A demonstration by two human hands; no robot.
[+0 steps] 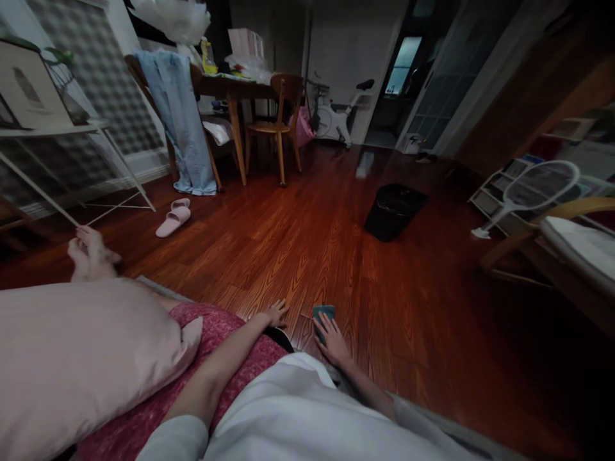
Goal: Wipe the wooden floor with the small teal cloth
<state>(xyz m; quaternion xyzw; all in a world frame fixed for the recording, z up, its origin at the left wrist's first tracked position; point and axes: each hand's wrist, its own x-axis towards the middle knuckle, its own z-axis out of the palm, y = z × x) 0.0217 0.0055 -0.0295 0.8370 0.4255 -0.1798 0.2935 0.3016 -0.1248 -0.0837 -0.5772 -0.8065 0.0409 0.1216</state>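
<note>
My left hand (277, 313) rests beside the dark pink patterned cloth (225, 336) over my lap, its fingers spread and nothing in them. Just to the right, my right hand (332, 340) lies flat with outstretched fingers over a small teal rectangular thing (323, 310). Most of that thing is covered by the hand; whether it is a cloth or a booklet I cannot tell. A thin pale line sticks out at its left side. By my left hand curves a dark edge with a light rim, partly hidden.
A large pale pink pillow (91, 346) covers my legs. Beyond lie pink slippers (173, 219) and a black trash bin (394, 211) on the wooden floor (288, 243). A chair (281, 121) stands by the table (233, 96). At right is a white racket (541, 186).
</note>
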